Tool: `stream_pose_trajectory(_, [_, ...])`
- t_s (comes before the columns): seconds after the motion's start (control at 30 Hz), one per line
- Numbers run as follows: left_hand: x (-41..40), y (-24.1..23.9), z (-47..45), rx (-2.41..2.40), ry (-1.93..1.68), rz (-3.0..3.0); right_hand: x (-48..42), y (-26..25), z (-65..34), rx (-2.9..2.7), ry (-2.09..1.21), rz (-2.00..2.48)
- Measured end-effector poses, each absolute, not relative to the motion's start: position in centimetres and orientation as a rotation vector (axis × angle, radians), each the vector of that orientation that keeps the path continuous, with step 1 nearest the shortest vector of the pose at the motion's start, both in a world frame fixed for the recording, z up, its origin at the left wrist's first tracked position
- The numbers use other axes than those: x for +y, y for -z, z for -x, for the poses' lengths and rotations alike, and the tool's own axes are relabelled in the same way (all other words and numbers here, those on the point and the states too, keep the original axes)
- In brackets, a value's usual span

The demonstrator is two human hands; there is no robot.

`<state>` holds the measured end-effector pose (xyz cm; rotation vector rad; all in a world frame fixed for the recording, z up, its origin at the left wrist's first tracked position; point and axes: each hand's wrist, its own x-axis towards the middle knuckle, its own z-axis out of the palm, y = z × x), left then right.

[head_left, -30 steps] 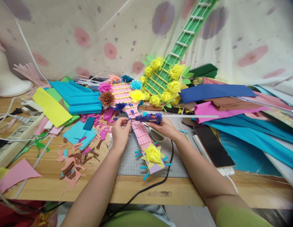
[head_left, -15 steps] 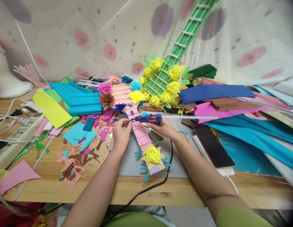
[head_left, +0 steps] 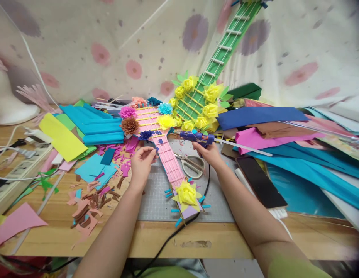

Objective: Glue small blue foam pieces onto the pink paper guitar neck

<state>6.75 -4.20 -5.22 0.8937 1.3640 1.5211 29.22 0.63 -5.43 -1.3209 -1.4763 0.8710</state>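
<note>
My right hand (head_left: 210, 154) is closed round the grip of a blue hot glue gun (head_left: 197, 137), held level above the table with its nozzle pointing left and a white glue stick trailing to the right. My left hand (head_left: 142, 162) pinches a small dark blue paper piece beside the pink paper guitar (head_left: 168, 158), which lies on a grey cutting mat (head_left: 159, 197). Paper flowers decorate the pink guitar's body, and a yellow flower (head_left: 187, 192) sits at its near end.
A green paper guitar (head_left: 217, 61) with yellow flowers leans on the flowered cloth behind. Scissors (head_left: 191, 164) lie on the mat under the gun. A phone (head_left: 262, 181), stacked coloured paper sheets (head_left: 260, 116), scraps (head_left: 89, 200) and a power strip (head_left: 14, 170) surround the mat.
My right hand lifted the glue gun up and to the right, away from the pink guitar's neck, which uncovers the scissors. My left hand stays by the neck with its blue piece.
</note>
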Motion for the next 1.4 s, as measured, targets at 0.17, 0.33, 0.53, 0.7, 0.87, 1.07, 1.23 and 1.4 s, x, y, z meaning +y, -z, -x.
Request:
stream_pose_trajectory(0.17, [-3.7, 2.7, -3.7, 1.423, -1.518, -0.904, 1.2, 6.0, -29.7, -1.402, -0.873, 1.361])
stream_pose_trajectory(0.33, [-3.1, 0.1, -0.3, 1.551, -1.457, -0.959, 1.5, 6.7, -29.9, -1.378, -0.884, 1.369])
stream_pose_trajectory(0.53, [-2.7, -0.7, 1.4, 1.647, -1.392, -0.973, 1.8, 7.7, -30.6, -1.384, -0.748, 1.404])
stream_pose_trajectory(0.7, [-2.7, -0.6, 1.6, 1.706, -1.323, -1.020, 2.1, 8.5, -31.5, -1.400, -0.663, 1.503])
stream_pose_trajectory(0.87, [-2.4, -0.3, 1.5, 1.699, -1.282, -1.041, 2.3, 9.1, -32.0, -1.425, -0.641, 1.568])
stream_pose_trajectory(1.07, [-0.8, -0.5, 2.0, 1.717, -1.237, -1.118, 2.3, 9.8, -32.1, -1.484, -0.667, 1.542])
stream_pose_trajectory(1.23, [1.2, -1.1, 2.7, 1.798, -1.032, -1.260, 2.4, 10.0, -32.1, -1.480, -0.658, 1.565])
stream_pose_trajectory(1.4, [3.5, -0.9, 3.1, 1.912, -0.786, -1.489, 2.4, 10.1, -32.1, -1.505, -0.648, 1.579])
